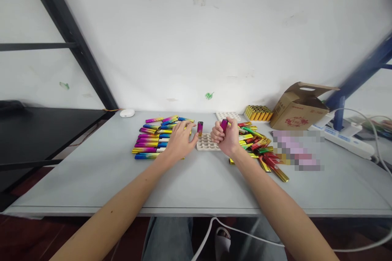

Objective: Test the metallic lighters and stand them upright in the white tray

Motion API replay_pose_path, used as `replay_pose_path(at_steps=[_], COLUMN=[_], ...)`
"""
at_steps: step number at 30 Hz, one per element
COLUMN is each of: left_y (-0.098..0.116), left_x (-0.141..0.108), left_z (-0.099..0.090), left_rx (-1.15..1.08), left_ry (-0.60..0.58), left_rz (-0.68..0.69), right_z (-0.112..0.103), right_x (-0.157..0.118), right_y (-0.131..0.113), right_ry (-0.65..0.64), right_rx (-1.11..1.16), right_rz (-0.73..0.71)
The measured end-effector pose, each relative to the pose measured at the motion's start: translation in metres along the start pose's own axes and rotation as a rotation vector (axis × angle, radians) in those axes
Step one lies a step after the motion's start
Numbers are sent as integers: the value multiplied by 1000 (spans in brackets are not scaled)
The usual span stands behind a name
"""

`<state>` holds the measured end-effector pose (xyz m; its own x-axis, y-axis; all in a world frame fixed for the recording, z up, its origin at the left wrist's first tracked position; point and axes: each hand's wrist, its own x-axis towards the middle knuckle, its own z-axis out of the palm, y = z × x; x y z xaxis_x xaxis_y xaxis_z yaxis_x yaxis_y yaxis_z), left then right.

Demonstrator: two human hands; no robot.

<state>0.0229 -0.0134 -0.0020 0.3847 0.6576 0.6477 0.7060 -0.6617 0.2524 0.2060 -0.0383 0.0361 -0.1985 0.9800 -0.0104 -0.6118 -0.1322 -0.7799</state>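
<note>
Right fist [227, 138] around purple lighter [224, 125]

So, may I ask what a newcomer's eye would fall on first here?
Probably the left pile and the right pile of shiny, colourful lighters on the grey table. Between them, a purple-and-gold lighter stands upright at the left end of a pale tray, near the left hand, while the right hand grips a purple lighter.

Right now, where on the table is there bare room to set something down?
There is bare table between the forearms, from the tray to the front edge, and from the left pile of lighters to the table's left side. It's crowded right of the tray, where loose lighters lie beside the right hand.
</note>
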Motion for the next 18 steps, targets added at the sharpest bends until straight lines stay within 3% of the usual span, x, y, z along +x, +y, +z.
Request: replay_pose_path(at_steps=[11, 18], left_y=[-4, 0], left_x=[-2, -1], left_z=[5, 0], left_rx=[39, 56], left_ry=[1, -80], left_rz=[-28, -81], right_z=[0, -3], right_x=[0, 0], right_y=[0, 1], right_ry=[-12, -57], right_rx=[-3, 15], right_rz=[-25, -12])
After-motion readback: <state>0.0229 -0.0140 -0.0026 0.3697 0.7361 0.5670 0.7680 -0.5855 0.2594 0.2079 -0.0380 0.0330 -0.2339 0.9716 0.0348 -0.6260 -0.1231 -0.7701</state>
